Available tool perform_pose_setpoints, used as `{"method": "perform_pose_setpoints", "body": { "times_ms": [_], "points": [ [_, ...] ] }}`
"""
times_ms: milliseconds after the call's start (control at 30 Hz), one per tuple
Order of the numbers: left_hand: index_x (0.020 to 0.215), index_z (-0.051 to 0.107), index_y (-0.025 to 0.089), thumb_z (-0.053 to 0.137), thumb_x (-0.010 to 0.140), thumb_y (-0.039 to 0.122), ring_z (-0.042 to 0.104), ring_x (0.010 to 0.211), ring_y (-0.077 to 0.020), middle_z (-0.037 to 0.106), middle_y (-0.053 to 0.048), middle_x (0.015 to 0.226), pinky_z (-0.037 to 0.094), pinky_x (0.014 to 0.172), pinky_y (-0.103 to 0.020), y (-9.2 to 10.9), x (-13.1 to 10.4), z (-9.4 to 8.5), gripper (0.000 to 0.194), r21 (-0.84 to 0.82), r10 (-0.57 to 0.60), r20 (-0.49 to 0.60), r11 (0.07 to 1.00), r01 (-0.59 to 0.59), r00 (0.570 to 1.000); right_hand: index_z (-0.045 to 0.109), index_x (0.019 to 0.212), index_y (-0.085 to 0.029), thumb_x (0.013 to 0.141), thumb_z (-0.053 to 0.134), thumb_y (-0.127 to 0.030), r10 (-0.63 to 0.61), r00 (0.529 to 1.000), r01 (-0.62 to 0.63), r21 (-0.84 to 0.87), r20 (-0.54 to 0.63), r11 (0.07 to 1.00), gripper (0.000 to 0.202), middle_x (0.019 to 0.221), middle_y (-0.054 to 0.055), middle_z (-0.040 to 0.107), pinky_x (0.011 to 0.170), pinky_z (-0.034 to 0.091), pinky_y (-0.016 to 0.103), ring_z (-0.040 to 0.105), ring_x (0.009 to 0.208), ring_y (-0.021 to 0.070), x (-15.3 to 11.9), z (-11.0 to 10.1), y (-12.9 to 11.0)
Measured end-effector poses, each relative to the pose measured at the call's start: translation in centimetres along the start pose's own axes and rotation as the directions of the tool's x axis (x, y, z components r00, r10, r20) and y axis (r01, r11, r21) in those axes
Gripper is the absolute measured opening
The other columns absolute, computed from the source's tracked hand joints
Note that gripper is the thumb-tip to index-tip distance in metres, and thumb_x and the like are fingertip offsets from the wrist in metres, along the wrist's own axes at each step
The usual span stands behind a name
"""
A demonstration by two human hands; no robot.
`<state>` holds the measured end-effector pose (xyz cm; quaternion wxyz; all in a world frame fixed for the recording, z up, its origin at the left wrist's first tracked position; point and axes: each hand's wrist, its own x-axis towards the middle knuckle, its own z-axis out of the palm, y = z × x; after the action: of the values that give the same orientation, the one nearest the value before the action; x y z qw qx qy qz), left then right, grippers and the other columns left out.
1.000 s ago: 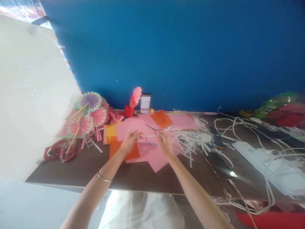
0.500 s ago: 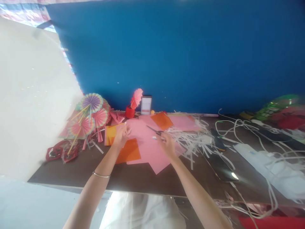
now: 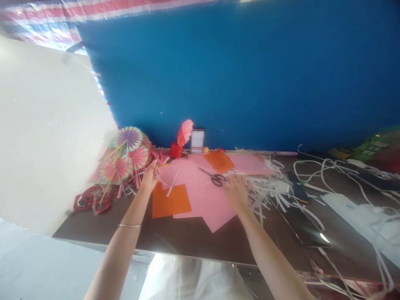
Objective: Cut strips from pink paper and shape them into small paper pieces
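Fingers spread, our right hand [image 3: 238, 192] is just beside the scissors [image 3: 213, 175]; whether our curled left hand [image 3: 150, 178] grasps anything, we cannot tell. The scissors, on pink paper [image 3: 206, 204], look light, stiff, best taken by their handles [image 3: 221, 179].

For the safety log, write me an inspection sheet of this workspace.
Surface: dark brown tabletop, partly covered by pink paper sheets.
Things: black-handled metal scissors on the pink sheets; narrow white strip overlapping a flat orange sheet.
Clutter: tangled white paper strips, right of the scissors.
Hands: left hand near a pink pleated-paper fan, grip unclear; right hand beside the scissors, contact unclear.
Cables: white cables looped at right.
Surroundings: blue wall behind.
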<state>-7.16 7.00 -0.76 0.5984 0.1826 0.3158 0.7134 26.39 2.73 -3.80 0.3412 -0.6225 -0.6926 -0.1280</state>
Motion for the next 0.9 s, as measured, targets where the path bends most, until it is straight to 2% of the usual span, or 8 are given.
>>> {"method": "perform_pose_setpoints", "body": {
  "times_ms": [67, 167, 333, 467, 567, 667, 733, 900],
  "points": [
    [0.086, 0.062, 0.014, 0.061, 0.075, 0.008, 0.048, 0.042, 0.0016, 0.055, 0.005, 0.059, 0.042, 0.043, -0.006, 0.5, 0.1, -1.6, 0.013, 0.043, 0.004, -0.047, 0.999, -0.002, 0.999, 0.055, 0.093, -0.019, 0.083, 0.042, -0.026, -0.015, 1.000, 0.015, -0.010, 0.012, 1.000, 0.018, 0.102, 0.012, 0.057, 0.090, 0.027, 0.052, 0.045, 0.101, 0.0295, 0.0, 0.0, -1.3],
    [0.083, 0.061, 0.015, 0.055, 0.079, 0.007, 0.045, 0.039, 0.0027, 0.056, 0.004, 0.061, 0.040, 0.039, -0.004, 1.5, 0.2, -3.6, 0.011, 0.005, -0.011, -0.104, 1.000, 0.012, 0.994, 0.057, 0.088, -0.020, 0.083, 0.041, -0.020, -0.199, 0.972, 0.186, 0.114, 0.125, 0.976, 0.017, 0.096, 0.009, 0.059, 0.089, 0.033, 0.046, 0.049, 0.097, 0.0252, -0.1, 0.3, -3.5],
    [0.095, 0.062, 0.017, 0.045, 0.085, 0.008, 0.056, 0.051, -0.0018, 0.062, -0.002, 0.070, 0.043, 0.040, -0.004, 2.7, -0.3, -3.9, 0.022, -0.049, -0.078, -0.109, 0.996, 0.073, 0.991, 0.054, 0.111, -0.021, 0.084, 0.043, -0.021, -0.436, 0.831, 0.338, 0.309, 0.345, 0.889, 0.029, 0.116, 0.008, 0.057, 0.091, 0.039, 0.041, 0.050, 0.107, 0.0227, -0.1, 2.3, -7.4],
    [0.088, 0.064, 0.012, 0.062, 0.071, 0.005, 0.060, 0.054, -0.0046, 0.064, -0.004, 0.071, 0.041, 0.038, -0.005, 2.1, -1.4, -2.9, 0.018, 0.190, -0.039, -0.087, 0.980, 0.055, 0.995, 0.042, 0.130, -0.023, 0.085, 0.043, -0.022, -0.525, 0.767, 0.395, 0.373, 0.370, 0.840, 0.044, 0.134, 0.009, 0.045, 0.099, 0.034, 0.042, 0.041, 0.123, 0.0222, 1.5, 4.3, -11.0],
    [0.078, 0.064, 0.009, 0.073, 0.059, 0.005, 0.062, 0.052, -0.0095, 0.064, -0.005, 0.063, 0.044, 0.040, -0.011, 0.8, -2.0, -2.7, 0.022, 0.423, -0.114, -0.029, 0.899, 0.115, 0.993, 0.046, 0.127, -0.023, 0.085, 0.042, -0.018, -0.577, 0.722, 0.451, 0.373, 0.382, 0.811, 0.043, 0.132, 0.009, 0.048, 0.100, 0.033, 0.044, 0.041, 0.124, 0.0233, 3.0, 5.2, -12.7],
    [0.073, 0.062, 0.009, 0.075, 0.056, 0.004, 0.063, 0.051, -0.0134, 0.064, -0.004, 0.059, 0.052, 0.048, -0.021, -0.4, -2.1, -2.8, 0.022, 0.571, -0.153, 0.009, 0.812, 0.121, 0.988, 0.057, 0.115, -0.020, 0.086, 0.042, -0.018, -0.629, 0.660, 0.512, 0.367, 0.411, 0.776, 0.032, 0.120, 0.010, 0.059, 0.095, 0.039, 0.043, 0.051, 0.114, 0.0235, 3.4, 5.4, -12.3],
    [0.071, 0.060, 0.009, 0.075, 0.057, 0.006, 0.063, 0.050, -0.0145, 0.064, -0.004, 0.060, 0.054, 0.050, -0.025, -0.9, -2.0, -2.9, 0.021, 0.609, -0.119, 0.002, 0.787, 0.093, 0.993, 0.059, 0.111, -0.019, 0.087, 0.041, -0.020, -0.640, 0.653, 0.527, 0.364, 0.404, 0.768, 0.029, 0.114, 0.010, 0.062, 0.090, 0.043, 0.040, 0.056, 0.108, 0.0225, 3.2, 5.0, -10.8],
    [0.079, 0.059, 0.010, 0.074, 0.061, 0.010, 0.065, 0.050, -0.0187, 0.066, -0.007, 0.063, 0.054, 0.050, -0.029, -0.6, -2.0, -2.7, 0.023, 0.601, -0.111, -0.026, 0.793, 0.104, 0.993, 0.061, 0.101, -0.020, 0.088, 0.038, -0.022, -0.561, 0.761, 0.469, 0.322, 0.326, 0.823, 0.026, 0.108, 0.008, 0.063, 0.087, 0.044, 0.038, 0.058, 0.100, 0.0210, 2.5, 2.9, -6.2]
  ]
}}
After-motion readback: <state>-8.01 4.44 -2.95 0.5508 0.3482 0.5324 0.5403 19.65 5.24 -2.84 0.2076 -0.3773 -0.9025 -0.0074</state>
